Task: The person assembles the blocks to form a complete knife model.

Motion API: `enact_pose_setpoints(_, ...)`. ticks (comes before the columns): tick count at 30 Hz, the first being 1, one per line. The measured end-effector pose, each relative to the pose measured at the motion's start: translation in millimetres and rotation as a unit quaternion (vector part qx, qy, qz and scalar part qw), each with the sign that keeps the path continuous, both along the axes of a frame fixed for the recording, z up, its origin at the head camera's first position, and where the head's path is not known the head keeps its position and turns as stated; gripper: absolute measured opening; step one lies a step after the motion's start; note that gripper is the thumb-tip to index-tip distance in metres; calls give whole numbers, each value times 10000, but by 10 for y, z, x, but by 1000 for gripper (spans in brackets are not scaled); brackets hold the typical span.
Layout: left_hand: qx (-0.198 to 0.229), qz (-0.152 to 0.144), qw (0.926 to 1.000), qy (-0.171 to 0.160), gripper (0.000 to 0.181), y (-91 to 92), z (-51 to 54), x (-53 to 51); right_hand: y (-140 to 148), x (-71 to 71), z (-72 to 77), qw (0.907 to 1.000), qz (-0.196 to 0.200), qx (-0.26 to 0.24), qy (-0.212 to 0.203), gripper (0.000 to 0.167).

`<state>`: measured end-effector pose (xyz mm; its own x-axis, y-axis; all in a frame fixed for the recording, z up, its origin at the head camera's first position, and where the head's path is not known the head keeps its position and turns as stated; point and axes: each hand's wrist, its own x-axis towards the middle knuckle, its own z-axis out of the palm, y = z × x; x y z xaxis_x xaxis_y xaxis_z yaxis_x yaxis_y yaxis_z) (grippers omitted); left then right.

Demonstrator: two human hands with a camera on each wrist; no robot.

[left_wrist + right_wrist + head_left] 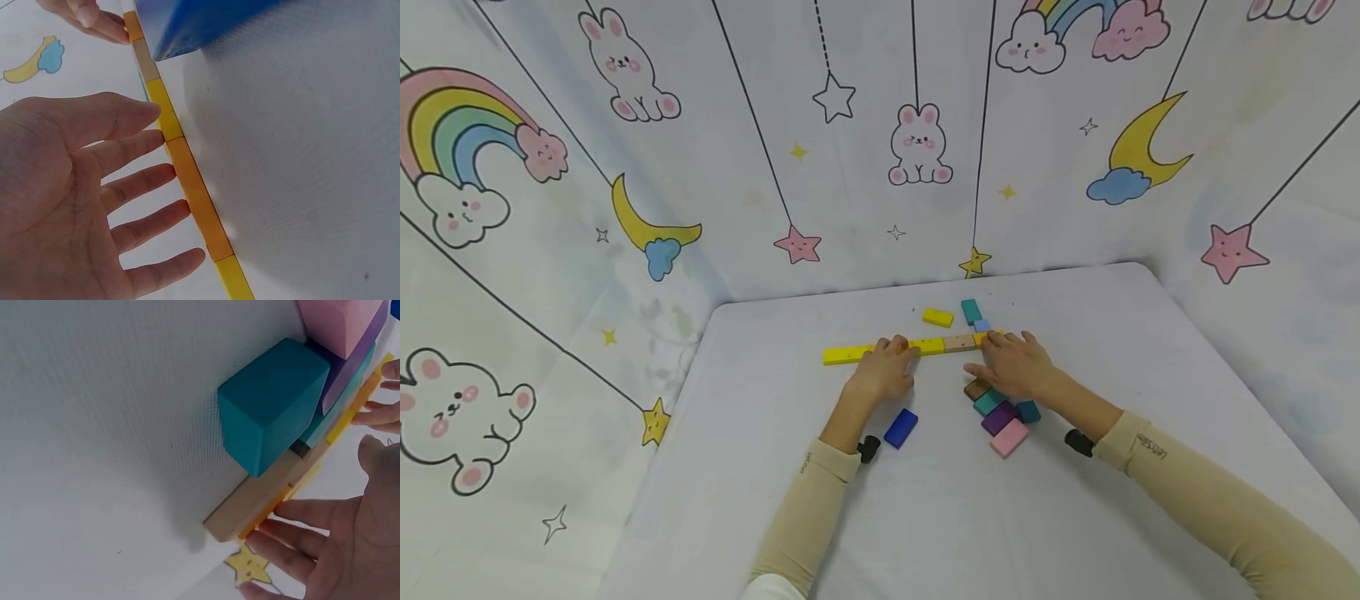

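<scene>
A straight row of yellow, orange and bare-wood blocks runs across the table, with a yellow block (842, 356) at its left end. My left hand (886, 371) touches the row's near middle. In the left wrist view its spread fingertips rest along an orange block (200, 200) and a yellow block (164, 106). My right hand (1018, 364) is at the row's right end, beyond the bare-wood block (958, 342). In the right wrist view its fingertips touch the edge of an orange block (269, 509). Neither hand grips anything.
Near the right hand lie brown (977, 389), turquoise (990, 402), purple (1000, 418), pink (1009, 438) and dark teal (1028, 412) blocks. A blue block (901, 428) lies by the left wrist. Behind the row are yellow (937, 317), teal (971, 312) and light-blue (982, 326) blocks.
</scene>
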<state>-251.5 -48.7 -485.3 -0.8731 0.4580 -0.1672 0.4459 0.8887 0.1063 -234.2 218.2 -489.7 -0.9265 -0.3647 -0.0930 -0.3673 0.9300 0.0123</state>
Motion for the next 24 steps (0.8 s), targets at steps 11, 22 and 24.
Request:
enact_pose_setpoints(11, 44, -37, 10000, 50, 55, -2, -4, -8, -7, 19, -1, 10000, -42, 54, 2, 78)
enact_pose_setpoints(22, 66, -41, 9999, 65, 55, -3, 15, 7, -60, 48, -3, 9998, -70, 130, 110, 80)
enact_pose_setpoints(24, 61, -45, 10000, 61, 55, -2, 20, 10, -68, 51, -9, 9998, -70, 144, 130, 80)
